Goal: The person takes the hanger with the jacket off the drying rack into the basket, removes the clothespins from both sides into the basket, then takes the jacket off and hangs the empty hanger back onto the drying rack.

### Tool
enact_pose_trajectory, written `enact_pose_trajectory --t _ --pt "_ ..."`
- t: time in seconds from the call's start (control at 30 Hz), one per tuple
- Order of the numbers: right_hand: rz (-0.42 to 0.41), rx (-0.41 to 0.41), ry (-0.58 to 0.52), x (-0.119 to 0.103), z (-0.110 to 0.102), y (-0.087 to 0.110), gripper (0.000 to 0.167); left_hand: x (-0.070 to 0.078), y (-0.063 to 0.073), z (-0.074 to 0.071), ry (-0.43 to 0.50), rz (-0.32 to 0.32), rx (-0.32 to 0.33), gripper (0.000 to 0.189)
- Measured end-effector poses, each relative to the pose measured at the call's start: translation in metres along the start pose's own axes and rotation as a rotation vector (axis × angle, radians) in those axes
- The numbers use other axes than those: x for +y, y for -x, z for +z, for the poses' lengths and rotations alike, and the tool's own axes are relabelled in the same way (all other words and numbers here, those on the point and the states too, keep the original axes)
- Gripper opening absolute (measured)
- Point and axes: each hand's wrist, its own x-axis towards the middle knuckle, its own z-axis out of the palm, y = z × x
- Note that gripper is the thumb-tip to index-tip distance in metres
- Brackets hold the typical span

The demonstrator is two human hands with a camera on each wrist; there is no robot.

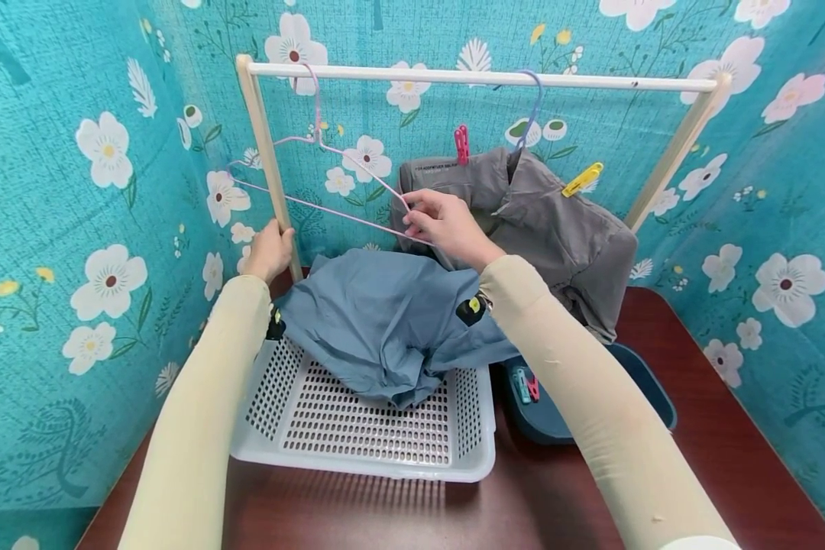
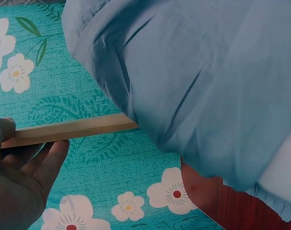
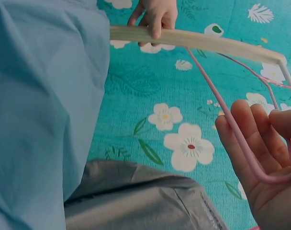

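My left hand point(image 1: 270, 250) grips the left wooden post point(image 1: 264, 141) of a clothes rack, thumb on one side and fingers on the other in the left wrist view. A pink clothes hanger point(image 1: 318, 114) hooks over the rack's white rail point(image 1: 412, 74). My right hand point(image 1: 450, 225) holds the hanger's right corner between thumb and fingers; the pink rod point(image 3: 222, 103) crosses the palm side in the right wrist view. Below both hands, a crumpled blue-grey garment point(image 1: 385, 305) lies over a white perforated basket point(image 1: 357, 462).
A grey garment point(image 1: 571, 237) hangs from a blue hanger point(image 1: 538, 99) at the rail's right, with a pink clothespin point(image 1: 462, 145) and a yellow clothespin point(image 1: 583, 179) on it. A dark blue tray point(image 1: 649, 382) with loose clothespins point(image 1: 521, 386) stands beside the basket on the brown table point(image 1: 722, 428).
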Motion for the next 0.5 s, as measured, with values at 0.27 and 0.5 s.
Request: enact_pose_trajectory --t 0.27,0.5 --pt "0.011 -0.029 0.003 -0.001 0.012 -0.008 0.032 0.003 0.002 0.000 -0.005 -0.006 -0.004 0.036" --pt "0.016 -0.068 -0.013 -0.005 0.018 -0.015 0.032 0.001 0.001 0.000 0.013 -0.005 0.006 0.037"
